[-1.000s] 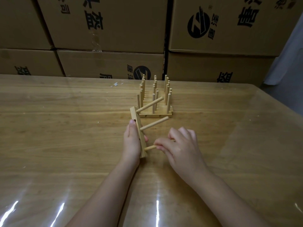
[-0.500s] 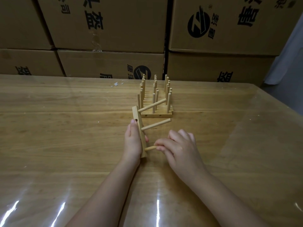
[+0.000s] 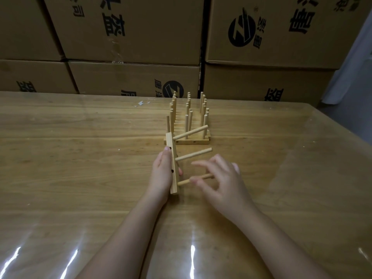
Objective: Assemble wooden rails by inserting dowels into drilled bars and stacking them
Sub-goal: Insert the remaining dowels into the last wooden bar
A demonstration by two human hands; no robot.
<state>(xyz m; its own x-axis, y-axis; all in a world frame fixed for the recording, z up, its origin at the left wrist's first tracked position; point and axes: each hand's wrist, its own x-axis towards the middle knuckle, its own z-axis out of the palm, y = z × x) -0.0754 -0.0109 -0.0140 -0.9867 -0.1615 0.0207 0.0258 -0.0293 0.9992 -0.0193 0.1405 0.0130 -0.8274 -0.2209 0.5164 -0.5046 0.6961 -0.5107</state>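
My left hand grips a drilled wooden bar that stands on its long edge on the table. Three dowels stick out of the bar to the right: a far dowel, a middle dowel and a near dowel. My right hand hovers over the near dowel with its fingers spread, the thumb and a fingertip still touching it. Behind the bar stands a group of finished rails, their dowels upright in several rows.
The wooden table has a glossy clear cover. Stacked cardboard boxes form a wall along its far edge. A small white scrap lies near the back. The table's right edge slants away.
My right hand has opened its pinch on the near dowel and spread its fingers. The bar with its three dowels stays in my left hand, barely moved.
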